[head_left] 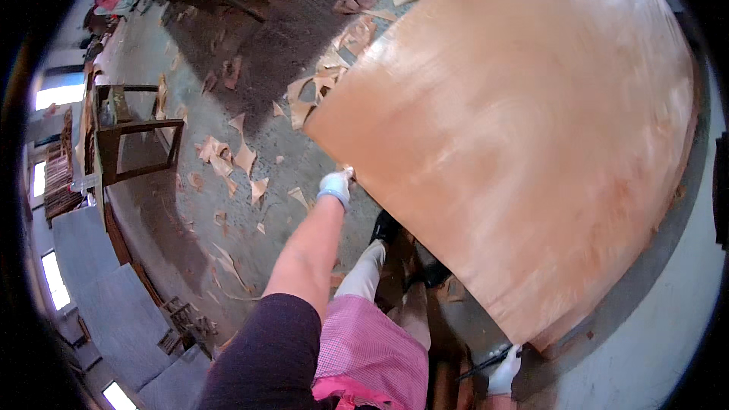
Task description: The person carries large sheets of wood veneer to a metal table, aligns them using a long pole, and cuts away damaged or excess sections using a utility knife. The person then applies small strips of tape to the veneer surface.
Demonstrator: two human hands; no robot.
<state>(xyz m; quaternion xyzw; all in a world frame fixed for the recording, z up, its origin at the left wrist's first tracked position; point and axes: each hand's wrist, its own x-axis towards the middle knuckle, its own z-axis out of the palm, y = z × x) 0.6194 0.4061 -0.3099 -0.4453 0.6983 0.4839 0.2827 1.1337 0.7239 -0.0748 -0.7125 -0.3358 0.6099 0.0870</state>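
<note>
— Left hand (pixel 335 186)? Gloved, clenched on edge of wood sheet (pixel 516 144).
— Right hand (pixel 504 372)? Gripping sheet's lower corner (gloved too). Sheet tilted above floor (pixel 152 205), scraps (pixel 228 156) beneath.

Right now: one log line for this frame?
left hand: gloved, grips veneer sheet edge | right hand: gloved, at sheet's lower corner | floor: veneer scraps

Single head-worn fisheye view, steeply downward, close over the work.
</note>
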